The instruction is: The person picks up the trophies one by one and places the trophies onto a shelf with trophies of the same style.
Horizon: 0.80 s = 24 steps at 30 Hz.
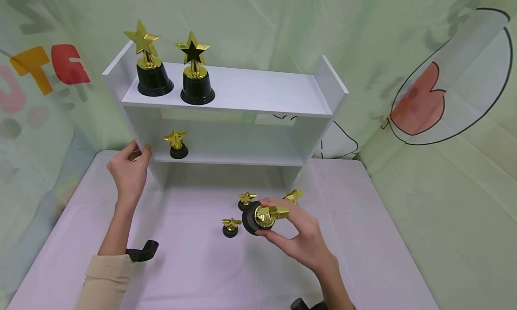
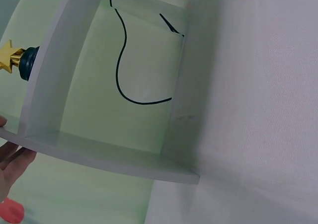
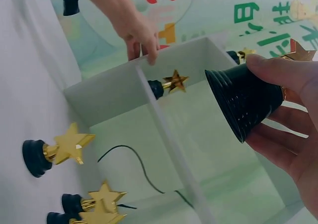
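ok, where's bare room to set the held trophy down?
Upper shelf: between its rightmost trophy and the right side panel. Lower shelf: right of its lone small trophy. Crowded: upper shelf's left end; table beneath the held trophy, near small trophies.

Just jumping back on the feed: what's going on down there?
The right hand holds a large star trophy by its black base, above the table. The left hand grips the left side of the white shelf. Two large trophies stand up top there, with a small trophy one level down. Three other small trophies are on the table.
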Each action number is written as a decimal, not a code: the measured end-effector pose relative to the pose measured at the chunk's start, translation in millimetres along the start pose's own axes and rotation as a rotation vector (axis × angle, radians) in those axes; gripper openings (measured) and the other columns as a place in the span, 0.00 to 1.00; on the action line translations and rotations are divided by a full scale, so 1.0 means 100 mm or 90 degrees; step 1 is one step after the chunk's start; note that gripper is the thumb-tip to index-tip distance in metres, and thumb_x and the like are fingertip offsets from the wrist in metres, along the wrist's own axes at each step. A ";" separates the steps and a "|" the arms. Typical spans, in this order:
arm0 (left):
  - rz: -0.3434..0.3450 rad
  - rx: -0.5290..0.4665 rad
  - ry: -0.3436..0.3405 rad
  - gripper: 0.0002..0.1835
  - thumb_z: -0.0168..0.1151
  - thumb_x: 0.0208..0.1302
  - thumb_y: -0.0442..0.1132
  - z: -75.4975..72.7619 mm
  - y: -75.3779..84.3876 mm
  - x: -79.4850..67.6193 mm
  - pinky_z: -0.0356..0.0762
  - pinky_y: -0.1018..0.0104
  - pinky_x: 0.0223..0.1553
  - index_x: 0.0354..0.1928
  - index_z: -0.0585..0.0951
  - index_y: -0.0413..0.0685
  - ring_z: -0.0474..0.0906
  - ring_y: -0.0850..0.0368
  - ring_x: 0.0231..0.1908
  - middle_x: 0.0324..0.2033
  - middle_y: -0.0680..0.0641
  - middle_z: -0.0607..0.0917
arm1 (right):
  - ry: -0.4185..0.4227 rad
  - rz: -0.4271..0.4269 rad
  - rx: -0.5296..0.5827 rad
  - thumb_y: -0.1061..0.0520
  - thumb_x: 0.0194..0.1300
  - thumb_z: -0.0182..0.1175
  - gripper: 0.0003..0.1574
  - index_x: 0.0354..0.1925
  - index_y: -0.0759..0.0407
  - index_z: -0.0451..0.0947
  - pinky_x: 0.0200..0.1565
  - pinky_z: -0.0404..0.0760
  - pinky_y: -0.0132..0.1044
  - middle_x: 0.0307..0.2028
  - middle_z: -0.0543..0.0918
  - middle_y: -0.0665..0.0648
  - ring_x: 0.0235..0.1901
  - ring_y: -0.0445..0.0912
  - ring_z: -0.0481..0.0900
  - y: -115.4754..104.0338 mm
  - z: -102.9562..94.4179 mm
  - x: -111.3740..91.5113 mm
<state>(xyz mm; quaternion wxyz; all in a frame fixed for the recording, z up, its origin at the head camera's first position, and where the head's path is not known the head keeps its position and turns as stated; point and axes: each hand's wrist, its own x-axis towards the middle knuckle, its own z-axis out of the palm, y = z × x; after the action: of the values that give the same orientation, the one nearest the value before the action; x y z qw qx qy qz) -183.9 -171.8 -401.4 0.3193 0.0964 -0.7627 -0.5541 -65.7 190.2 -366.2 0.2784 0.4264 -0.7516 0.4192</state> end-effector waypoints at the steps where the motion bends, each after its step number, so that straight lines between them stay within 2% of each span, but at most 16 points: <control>1: 0.000 0.001 0.000 0.17 0.63 0.64 0.43 0.00 0.00 0.00 0.77 0.84 0.41 0.54 0.84 0.53 0.80 0.77 0.36 0.45 0.41 0.88 | 0.002 -0.005 0.000 0.57 0.52 0.74 0.31 0.51 0.70 0.77 0.54 0.78 0.26 0.49 0.84 0.63 0.52 0.48 0.82 0.00 -0.01 0.04; 10: 0.002 0.005 -0.003 0.17 0.63 0.64 0.44 0.00 0.00 -0.01 0.77 0.84 0.41 0.55 0.84 0.53 0.80 0.76 0.36 0.46 0.41 0.87 | -0.008 -0.015 0.025 0.55 0.56 0.72 0.30 0.53 0.69 0.76 0.56 0.78 0.30 0.50 0.83 0.64 0.53 0.48 0.82 0.01 -0.17 0.49; 18: 0.010 -0.008 0.001 0.17 0.63 0.63 0.42 0.00 -0.01 0.00 0.76 0.85 0.39 0.53 0.84 0.51 0.80 0.78 0.35 0.45 0.41 0.88 | 0.013 -0.039 -0.018 0.53 0.54 0.73 0.28 0.50 0.67 0.80 0.54 0.79 0.33 0.47 0.86 0.61 0.49 0.45 0.84 0.09 -0.26 0.87; 21: 0.012 -0.011 0.001 0.17 0.62 0.63 0.42 0.00 -0.02 0.00 0.77 0.85 0.39 0.53 0.84 0.51 0.80 0.78 0.35 0.45 0.41 0.88 | 0.017 -0.028 -0.042 0.50 0.54 0.73 0.28 0.49 0.64 0.81 0.52 0.79 0.30 0.46 0.87 0.59 0.48 0.42 0.84 0.11 -0.28 0.98; 24: 0.009 -0.006 0.004 0.17 0.63 0.63 0.41 0.00 -0.02 0.01 0.77 0.84 0.40 0.53 0.84 0.52 0.80 0.78 0.35 0.45 0.40 0.88 | 0.020 -0.011 -0.057 0.51 0.50 0.76 0.30 0.50 0.63 0.81 0.51 0.79 0.31 0.46 0.87 0.57 0.47 0.41 0.84 0.13 -0.30 1.11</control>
<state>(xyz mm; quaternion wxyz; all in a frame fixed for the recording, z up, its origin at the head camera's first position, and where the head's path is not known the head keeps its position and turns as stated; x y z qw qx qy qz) -185.3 -172.8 -403.2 0.3263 0.0913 -0.7596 -0.5551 -128.8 174.4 -270.1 0.3129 0.4134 -0.7612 0.3895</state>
